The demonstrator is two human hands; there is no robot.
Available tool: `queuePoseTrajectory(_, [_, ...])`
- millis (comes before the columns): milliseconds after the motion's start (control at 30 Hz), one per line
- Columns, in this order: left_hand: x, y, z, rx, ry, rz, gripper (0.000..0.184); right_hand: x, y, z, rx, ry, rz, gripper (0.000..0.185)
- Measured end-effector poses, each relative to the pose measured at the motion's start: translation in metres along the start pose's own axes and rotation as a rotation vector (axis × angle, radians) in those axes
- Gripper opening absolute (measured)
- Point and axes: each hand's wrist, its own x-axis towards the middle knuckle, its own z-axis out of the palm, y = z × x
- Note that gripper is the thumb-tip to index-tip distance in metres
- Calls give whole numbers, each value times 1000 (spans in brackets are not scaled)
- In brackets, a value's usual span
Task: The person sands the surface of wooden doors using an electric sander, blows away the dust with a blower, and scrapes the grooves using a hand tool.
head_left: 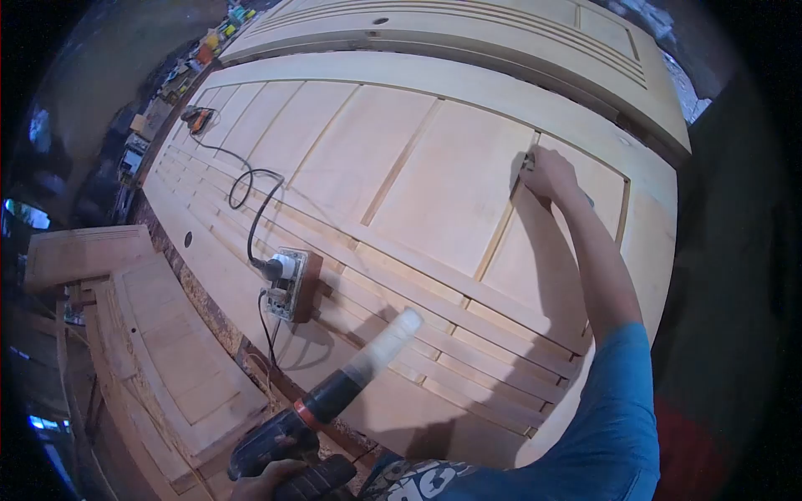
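My right hand [549, 175], at the end of an outstretched arm in a blue sleeve, is closed at the upper end of a groove in a pale wooden door panel [468, 159]. Something small shows at its fingertips, too small to name. At the bottom, my left hand [269, 483] is wrapped round the handle of a black power tool [276, 442] with a red ring and a clear, whitish nozzle. The nozzle points up and right over the slatted part of the door.
A socket box [292, 284] with a plug and black cable sits on the door. The cable runs to an orange and black tool [199, 121] at the far left. Another door [501, 33] lies behind; more panels [180, 342] stand at lower left.
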Motion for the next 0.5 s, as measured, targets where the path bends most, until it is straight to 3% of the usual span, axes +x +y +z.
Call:
queuePoseTrajectory(100, [-1,0,-6,111,-53,-27,45,-22,1,0,69,51,-38,32])
queuePoseTrajectory(167, [-3,6,-11,143,-84,-90,46,-18,5,16,94,207,-34,30])
queuePoseTrajectory(400, [-4,10,-13,104,-13,53,45,14,-10,38,151,507,116,16])
queuePoseTrajectory(467, [-3,0,-10,111,53,184,45,1,-10,22,253,404,125,18])
queuePoseTrajectory(500, [-4,1,-9,98,38,116,45,-3,-12,15,300,349,124,19])
